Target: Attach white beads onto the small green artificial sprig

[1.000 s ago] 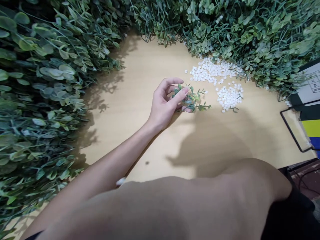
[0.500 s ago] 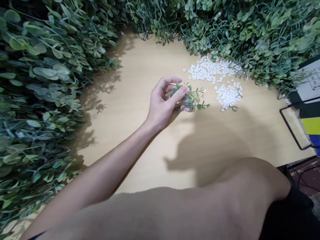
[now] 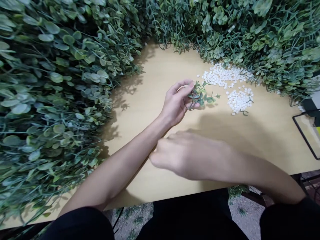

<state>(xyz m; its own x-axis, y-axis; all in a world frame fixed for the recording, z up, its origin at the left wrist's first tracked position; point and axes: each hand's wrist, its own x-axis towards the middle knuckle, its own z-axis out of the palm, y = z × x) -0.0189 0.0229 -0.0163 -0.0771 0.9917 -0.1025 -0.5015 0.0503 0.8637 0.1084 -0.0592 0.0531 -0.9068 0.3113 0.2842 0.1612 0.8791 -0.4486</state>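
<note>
1. Small green sprig (image 3: 203, 96), thin stems and little leaves, sits just above the table (image 3: 155, 83) at centre, its leafy tips pointing right.
2. Left hand (image 3: 178, 104) is pinched around the sprig's stem end, thumb and fingertips closed on it, with the wrist low over the table.
3. Right hand (image 3: 186, 156) hovers nearer the body, over the table's front part and well apart from the sprig. It is blurred with the fingers curled in, so I cannot tell whether it grips anything.
4. Two patches of small white pieces (image 3: 239, 100) lie just right of the sprig. The larger patch is further back, against the leaves.
5. Heaped green foliage (image 3: 50, 86) rings the table on the left and along the back.
6. A black wire frame (image 3: 305, 137) is at the right edge, partly cut off.
</note>
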